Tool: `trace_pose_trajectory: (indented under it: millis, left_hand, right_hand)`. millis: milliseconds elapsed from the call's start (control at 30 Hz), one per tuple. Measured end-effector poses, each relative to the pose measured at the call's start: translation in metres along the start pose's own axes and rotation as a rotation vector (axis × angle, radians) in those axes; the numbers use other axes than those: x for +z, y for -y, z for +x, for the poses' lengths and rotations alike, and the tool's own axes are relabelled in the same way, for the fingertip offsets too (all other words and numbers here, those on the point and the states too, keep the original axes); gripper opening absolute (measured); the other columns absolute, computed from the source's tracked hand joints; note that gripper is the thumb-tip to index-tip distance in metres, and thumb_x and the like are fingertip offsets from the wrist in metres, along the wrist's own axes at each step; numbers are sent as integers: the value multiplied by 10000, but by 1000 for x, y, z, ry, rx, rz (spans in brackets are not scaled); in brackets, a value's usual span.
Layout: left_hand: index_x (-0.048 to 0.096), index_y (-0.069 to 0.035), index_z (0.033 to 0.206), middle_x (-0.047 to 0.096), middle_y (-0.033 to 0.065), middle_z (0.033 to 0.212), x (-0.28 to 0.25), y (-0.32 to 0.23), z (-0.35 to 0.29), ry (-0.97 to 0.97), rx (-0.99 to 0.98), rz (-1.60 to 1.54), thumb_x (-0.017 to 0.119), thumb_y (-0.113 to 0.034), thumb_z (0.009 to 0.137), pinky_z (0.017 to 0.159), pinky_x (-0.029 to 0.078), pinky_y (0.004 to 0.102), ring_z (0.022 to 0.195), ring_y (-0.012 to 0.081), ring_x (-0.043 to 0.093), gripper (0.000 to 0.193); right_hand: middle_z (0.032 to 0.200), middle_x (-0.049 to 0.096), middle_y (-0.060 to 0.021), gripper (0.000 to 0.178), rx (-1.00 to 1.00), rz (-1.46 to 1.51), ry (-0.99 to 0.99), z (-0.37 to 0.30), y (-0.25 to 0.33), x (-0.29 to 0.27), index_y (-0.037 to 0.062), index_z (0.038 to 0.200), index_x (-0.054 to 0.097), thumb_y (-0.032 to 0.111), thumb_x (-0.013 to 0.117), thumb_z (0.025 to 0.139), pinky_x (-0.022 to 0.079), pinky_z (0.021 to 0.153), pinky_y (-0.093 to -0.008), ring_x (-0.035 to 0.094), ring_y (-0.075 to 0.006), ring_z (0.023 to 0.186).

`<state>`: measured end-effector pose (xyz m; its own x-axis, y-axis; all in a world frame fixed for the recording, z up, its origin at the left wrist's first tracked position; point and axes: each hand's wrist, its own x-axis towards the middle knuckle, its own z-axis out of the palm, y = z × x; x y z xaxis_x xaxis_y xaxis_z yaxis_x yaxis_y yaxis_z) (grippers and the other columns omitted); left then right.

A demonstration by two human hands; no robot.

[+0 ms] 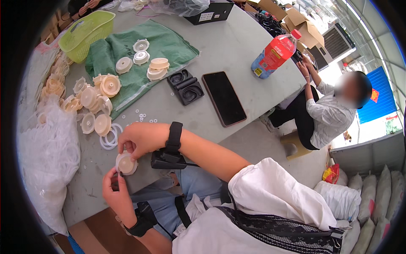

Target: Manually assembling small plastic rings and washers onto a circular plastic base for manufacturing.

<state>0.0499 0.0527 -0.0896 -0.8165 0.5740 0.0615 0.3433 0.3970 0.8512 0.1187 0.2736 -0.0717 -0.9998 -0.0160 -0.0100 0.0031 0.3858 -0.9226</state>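
Observation:
A round cream plastic cap [126, 164] with a paler rim is held between my two hands above the table's near edge. My left hand [116, 192] pinches its lower edge with thumb and fingers. On the opposite edge, the fingers of my right hand [141, 139] are closed against the cap. White sealing rings [111, 138] lie beside the right hand, and several tiny white washers [142, 116] are scattered just beyond. A pile of similar cream caps [95, 99] sits farther off, with more on a green woven sack [167, 40].
A clear bag [50, 156] of pale rings stands at left, a green basket [86, 36] behind. On the table [228, 46] are a phone [224, 98], an earphone case [186, 86], a red-labelled bottle [275, 55] and a black box [211, 12]. Another person [325, 110] sits at right.

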Motion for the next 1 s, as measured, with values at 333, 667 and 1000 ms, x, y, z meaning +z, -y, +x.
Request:
trace_pose_trajectory:
  millis: [333, 667, 1000]
  left_hand:
    - [635, -13, 1014, 607, 32, 835, 3, -6, 5, -6, -46, 47, 605, -21, 834, 640, 417, 268, 720, 115, 531, 182]
    - [620, 9, 957, 589, 30, 788, 2, -6, 15, -29, -12, -8, 618, -5, 811, 642, 423, 262, 657, 110, 491, 147]
    - [634, 28, 1057, 587, 31, 807, -9, -13, 32, 176, -135, -132, 586, 28, 805, 592, 442, 229, 630, 84, 529, 256]
  right_hand:
    - [810, 683, -139, 291, -91, -34, -152, 1, -7, 1, 5, 960, 704, 105, 729, 687, 530, 710, -347, 665, -257, 766]
    - [808, 663, -170, 137, -23, -100, -214, 4, -2, 9, -16, 889, 656, 97, 654, 813, 496, 693, -386, 639, -312, 752]
    - [763, 642, -181, 126, 18, -188, -274, 8, -2, 17, -1, 871, 635, 115, 622, 825, 487, 679, -411, 622, -347, 730]
